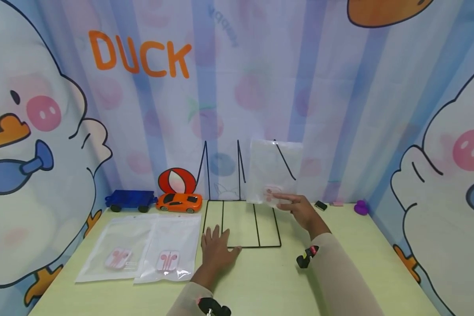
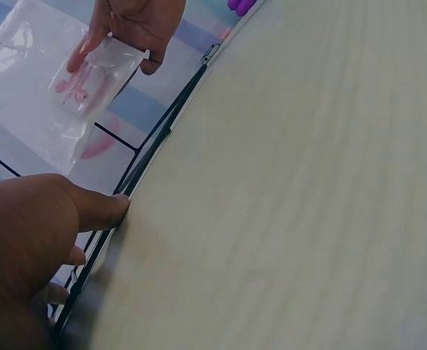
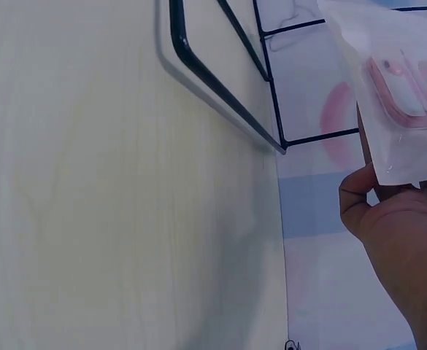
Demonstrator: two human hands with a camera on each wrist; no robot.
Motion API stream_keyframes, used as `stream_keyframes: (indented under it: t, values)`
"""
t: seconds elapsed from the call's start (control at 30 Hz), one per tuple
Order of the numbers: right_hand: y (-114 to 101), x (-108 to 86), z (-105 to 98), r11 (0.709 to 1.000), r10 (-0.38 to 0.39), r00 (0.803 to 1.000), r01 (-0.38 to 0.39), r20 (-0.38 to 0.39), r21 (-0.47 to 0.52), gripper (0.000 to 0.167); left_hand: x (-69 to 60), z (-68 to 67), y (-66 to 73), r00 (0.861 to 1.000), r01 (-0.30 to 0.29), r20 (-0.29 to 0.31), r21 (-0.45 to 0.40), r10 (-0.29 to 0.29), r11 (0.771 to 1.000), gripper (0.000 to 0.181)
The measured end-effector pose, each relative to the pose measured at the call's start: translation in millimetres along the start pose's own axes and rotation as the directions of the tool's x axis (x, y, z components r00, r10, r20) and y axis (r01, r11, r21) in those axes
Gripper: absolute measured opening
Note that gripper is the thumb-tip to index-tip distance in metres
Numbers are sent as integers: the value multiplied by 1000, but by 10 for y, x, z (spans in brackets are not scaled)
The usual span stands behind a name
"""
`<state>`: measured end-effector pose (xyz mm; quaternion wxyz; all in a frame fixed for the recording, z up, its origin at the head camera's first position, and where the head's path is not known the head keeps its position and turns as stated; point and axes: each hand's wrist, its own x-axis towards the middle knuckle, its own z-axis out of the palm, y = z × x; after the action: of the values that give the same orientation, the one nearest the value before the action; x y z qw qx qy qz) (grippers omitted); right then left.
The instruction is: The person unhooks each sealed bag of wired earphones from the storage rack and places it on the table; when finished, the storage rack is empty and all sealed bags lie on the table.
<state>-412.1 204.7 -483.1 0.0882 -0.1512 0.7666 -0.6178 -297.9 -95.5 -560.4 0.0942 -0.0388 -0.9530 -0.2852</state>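
Observation:
A black wire rack stands on the table with upright prongs at its back. My left hand rests spread on its base, and in the left wrist view the thumb touches the front bar. My right hand grips the lower part of a clear plastic bag with pink earphones in it. That bag is upright at the rack's right prong, whose slanting wire shows in front of it. The right wrist view shows the thumb at the bag's lower edge.
Two similar earphone bags lie flat at left, side by side. Behind them are a blue toy wagon and an orange toy car. Small black and pink pieces and a purple toy sit back right.

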Motion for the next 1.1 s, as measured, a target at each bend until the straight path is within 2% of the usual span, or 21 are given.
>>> stream_keyframes:
  t: [0.1, 0.23, 0.3, 0.43, 0.5, 0.67, 0.87, 1.1]
  values:
    - [11, -42, -10, 997, -72, 997, 72, 15, 26, 42, 13, 4, 0, 1000, -1, -3, 8, 1, 1000, 70]
    - [22, -87, -18, 991, -132, 991, 132, -2, 32, 40, 30, -4, 10, 1000, -2, 0, 15, 2, 1000, 70]
    - [23, -110, -18, 991, -135, 991, 135, -27, 19, 40, 32, -9, 19, 1000, -4, 0, 11, 4, 1000, 70]
    - [30, -176, -7, 996, -91, 992, 90, -85, -12, 39, 22, -1, 28, 1000, -3, -4, -4, 3, 1000, 70]
    - [36, -224, 7, 996, -85, 992, 82, -92, -37, 39, 12, 10, 30, 1000, -3, -5, -6, 3, 1000, 70]
    - [64, -350, 33, 992, -119, 989, 115, -87, -52, 39, 0, 18, 33, 1000, -4, -1, -4, 4, 1000, 71]
    - [89, -490, 55, 990, -134, 983, 127, -128, -62, 37, 22, 2, 23, 1000, -3, -8, -12, 2, 1000, 70]
    - [131, -586, 103, 977, -206, 977, 208, -56, 38, 40, 12, -13, 15, 1000, -10, -15, -8, 10, 1000, 69]
